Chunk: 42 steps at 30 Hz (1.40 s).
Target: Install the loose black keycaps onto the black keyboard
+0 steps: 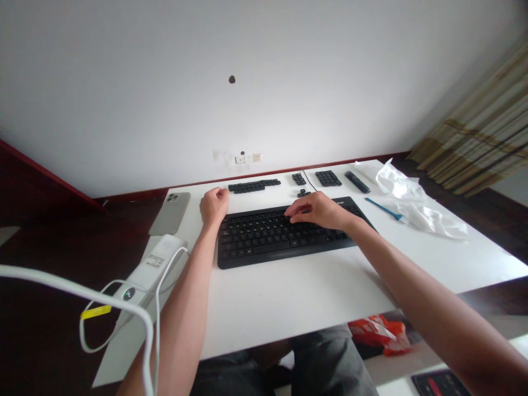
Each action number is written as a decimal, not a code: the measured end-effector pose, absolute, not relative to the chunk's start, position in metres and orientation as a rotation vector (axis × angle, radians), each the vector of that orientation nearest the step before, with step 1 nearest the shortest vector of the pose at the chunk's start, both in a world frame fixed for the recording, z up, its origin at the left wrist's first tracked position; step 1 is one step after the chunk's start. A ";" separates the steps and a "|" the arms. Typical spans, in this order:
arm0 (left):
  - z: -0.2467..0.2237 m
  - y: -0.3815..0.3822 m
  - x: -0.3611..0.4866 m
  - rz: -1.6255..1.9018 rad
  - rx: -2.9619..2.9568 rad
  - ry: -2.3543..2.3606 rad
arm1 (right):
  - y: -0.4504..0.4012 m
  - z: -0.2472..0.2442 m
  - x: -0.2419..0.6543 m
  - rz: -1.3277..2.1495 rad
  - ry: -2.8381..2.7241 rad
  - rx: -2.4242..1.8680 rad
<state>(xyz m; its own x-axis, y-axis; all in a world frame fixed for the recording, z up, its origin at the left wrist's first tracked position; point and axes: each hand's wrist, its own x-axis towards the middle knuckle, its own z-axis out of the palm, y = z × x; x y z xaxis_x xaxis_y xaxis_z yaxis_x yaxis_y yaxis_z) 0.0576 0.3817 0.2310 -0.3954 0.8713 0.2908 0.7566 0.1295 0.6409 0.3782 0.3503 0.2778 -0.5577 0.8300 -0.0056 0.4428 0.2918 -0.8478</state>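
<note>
A black keyboard [268,239] lies on the white table, most of its keys in place. Over its upper middle, my right hand [315,210] reaches down with thumb and fingertips close together at the keys; whatever they pinch is too small to make out. My left hand [214,206] rests closed at the keyboard's back left corner, and its curled fingers hide anything inside. Behind the keyboard, loose black keycaps lie in rows [249,186], in a small group [298,179], in a few pieces [303,193] and in a block [328,178].
A black oblong object [357,182], a blue tool [383,208] and crumpled clear plastic [433,217] lie at right. On the left are a phone [171,213] and a white power bank-like device [159,261] with a white cable [124,305]. An orange-red packet [383,334] sits below the table's front edge.
</note>
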 end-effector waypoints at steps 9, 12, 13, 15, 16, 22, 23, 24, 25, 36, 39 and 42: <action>0.232 0.381 0.058 1.124 1.638 2.227 | 0.350 0.278 0.379 1.105 -2.214 -1.141; 0.232 0.381 0.059 1.121 1.633 2.229 | 0.350 0.278 0.380 1.107 -2.215 -1.135; 0.232 0.381 0.059 1.120 1.633 2.231 | 0.350 0.278 0.380 1.099 -2.221 -1.142; 0.232 0.381 0.058 1.114 1.637 2.234 | 0.350 0.279 0.380 1.069 -2.244 -1.162; 0.232 0.381 0.058 1.107 1.640 2.237 | 0.349 0.280 0.380 1.049 -2.260 -1.171; 0.232 0.382 0.058 1.064 1.632 2.257 | 0.347 0.284 0.377 0.943 -2.370 -1.177; 0.232 0.382 0.058 1.067 1.632 2.255 | 0.347 0.285 0.376 0.935 -2.381 -1.168; 0.232 0.382 0.058 1.073 1.632 2.252 | 0.347 0.285 0.376 0.926 -2.391 -1.157; 0.232 0.382 0.058 1.080 1.634 2.249 | 0.347 0.285 0.375 0.916 -2.400 -1.146; 0.234 0.381 0.059 1.078 1.629 2.249 | 0.344 0.284 0.373 0.854 -2.514 -1.028; 0.234 0.380 0.059 1.080 1.633 2.245 | 0.345 0.283 0.374 0.879 -2.498 -1.032; 0.234 0.380 0.059 1.077 1.639 2.245 | 0.344 0.283 0.374 0.857 -2.501 -1.041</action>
<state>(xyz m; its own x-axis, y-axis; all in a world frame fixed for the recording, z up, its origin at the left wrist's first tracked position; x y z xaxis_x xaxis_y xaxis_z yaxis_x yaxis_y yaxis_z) 0.0587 0.3803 0.2341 -0.3861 0.8806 0.2746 0.7651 0.1394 0.6287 0.3738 0.3437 0.2835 -0.6928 0.7197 0.0443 0.5415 0.5599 -0.6272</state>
